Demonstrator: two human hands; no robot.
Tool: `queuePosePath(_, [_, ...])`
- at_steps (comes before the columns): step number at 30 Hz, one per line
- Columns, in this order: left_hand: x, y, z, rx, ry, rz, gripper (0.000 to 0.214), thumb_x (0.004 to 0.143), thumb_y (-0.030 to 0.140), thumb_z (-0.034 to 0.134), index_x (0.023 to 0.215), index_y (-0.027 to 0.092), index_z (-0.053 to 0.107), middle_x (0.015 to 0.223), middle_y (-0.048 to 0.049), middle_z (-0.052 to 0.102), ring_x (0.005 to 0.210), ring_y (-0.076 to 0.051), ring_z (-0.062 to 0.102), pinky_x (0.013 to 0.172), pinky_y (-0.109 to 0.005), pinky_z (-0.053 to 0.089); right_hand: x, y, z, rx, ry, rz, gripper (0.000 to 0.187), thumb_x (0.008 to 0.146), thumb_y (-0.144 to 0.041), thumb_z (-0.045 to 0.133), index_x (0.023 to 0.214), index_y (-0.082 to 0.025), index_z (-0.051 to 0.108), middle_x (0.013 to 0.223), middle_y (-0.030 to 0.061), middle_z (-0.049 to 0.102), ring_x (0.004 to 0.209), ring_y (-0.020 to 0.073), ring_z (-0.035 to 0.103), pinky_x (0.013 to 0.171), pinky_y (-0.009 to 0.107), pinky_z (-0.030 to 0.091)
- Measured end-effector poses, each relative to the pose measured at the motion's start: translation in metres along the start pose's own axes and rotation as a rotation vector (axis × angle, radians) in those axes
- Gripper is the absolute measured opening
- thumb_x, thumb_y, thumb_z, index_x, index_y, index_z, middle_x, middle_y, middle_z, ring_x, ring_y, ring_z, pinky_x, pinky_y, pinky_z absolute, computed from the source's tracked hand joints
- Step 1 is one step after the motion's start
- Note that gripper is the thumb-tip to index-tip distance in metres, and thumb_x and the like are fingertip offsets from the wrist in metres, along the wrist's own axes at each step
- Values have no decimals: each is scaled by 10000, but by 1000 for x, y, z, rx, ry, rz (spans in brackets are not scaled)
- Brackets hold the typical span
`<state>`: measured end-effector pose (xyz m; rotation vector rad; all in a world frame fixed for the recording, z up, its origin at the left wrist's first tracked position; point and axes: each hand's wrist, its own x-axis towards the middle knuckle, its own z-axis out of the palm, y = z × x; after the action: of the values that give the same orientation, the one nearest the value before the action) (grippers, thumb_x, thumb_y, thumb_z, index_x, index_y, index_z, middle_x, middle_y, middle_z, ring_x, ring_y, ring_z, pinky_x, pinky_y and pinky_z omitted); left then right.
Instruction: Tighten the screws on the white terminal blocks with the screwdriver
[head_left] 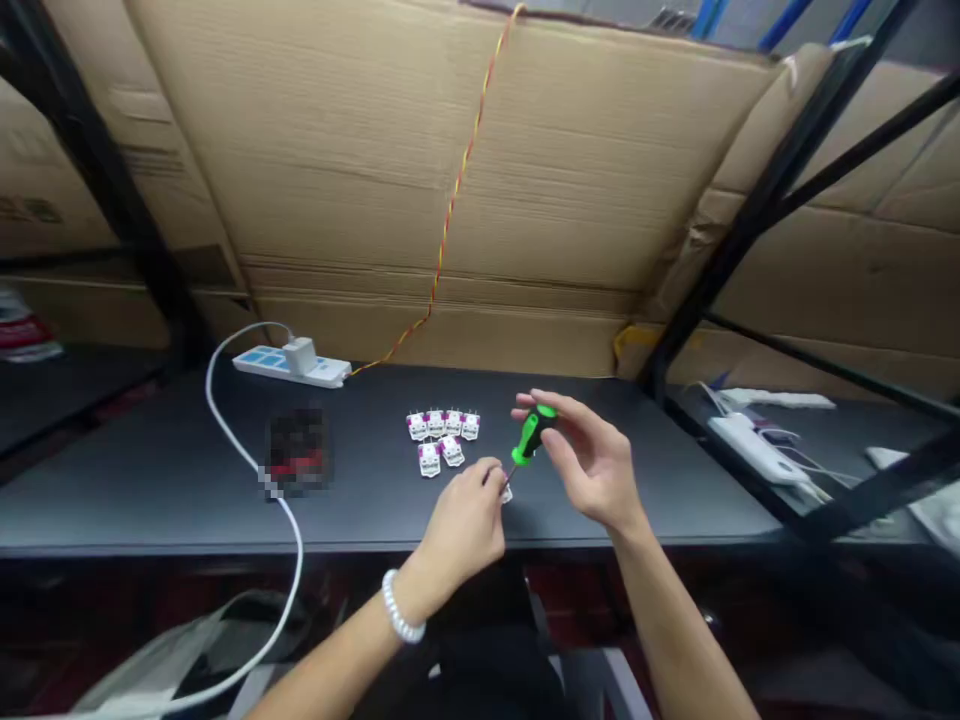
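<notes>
My right hand (pixel 598 468) holds a green and black screwdriver (pixel 533 434) by its handle, between thumb and fingers. The screwdriver leans, with its shaft slanting down to the left. Its tip is hidden beside my left hand (pixel 463 522). That hand is closed on a small white plastic part (pixel 507 494), mostly covered by the fingers, close to the front of the table. Just beyond it, several white and purple plastic parts (pixel 435 425) with metal prongs stand in a row, and two more similar parts (pixel 429 460) lie in front of them.
On the black table (pixel 360 510), a white power strip (pixel 330 372) with a plugged-in adapter (pixel 300 354) lies at back left. A white cable (pixel 296 570) curves over the front edge. A dark blurred object (pixel 298 448) is nearby. Cardboard (pixel 360 180) walls the back; black posts (pixel 750 220) flank it.
</notes>
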<state>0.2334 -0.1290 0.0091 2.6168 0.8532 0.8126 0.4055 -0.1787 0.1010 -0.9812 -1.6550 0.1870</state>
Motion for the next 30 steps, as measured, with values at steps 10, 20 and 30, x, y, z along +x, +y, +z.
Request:
queuePosePath(10, [4, 2, -1, 28, 5, -36, 228, 901, 43, 526, 1049, 212, 565, 1153, -99, 665, 974, -262, 682, 875, -395, 597, 1, 5, 5, -245, 155, -56, 369, 943, -293, 790, 1305, -314, 724, 1071, 54, 649, 915, 209, 639, 781, 366, 580])
queuePosePath(20, [4, 6, -2, 34, 0, -47, 255, 868, 24, 547, 1048, 201, 590, 1182, -119, 649, 987, -264, 679, 906, -411, 600, 0, -1, 1, 11, -38, 20, 422, 1078, -260, 530, 1490, -316, 602, 1363, 108, 700, 1110, 253, 753, 961, 442, 632])
queuePosePath(30, [6, -4, -3, -72, 4, -8, 220, 900, 34, 503, 1001, 203, 601, 1133, -107, 659, 967, -262, 672, 876, -393, 581, -16, 5, 8, 52, 66, 49, 469, 1069, -301, 577, 1537, -333, 576, 1351, 117, 685, 1083, 254, 738, 956, 455, 637])
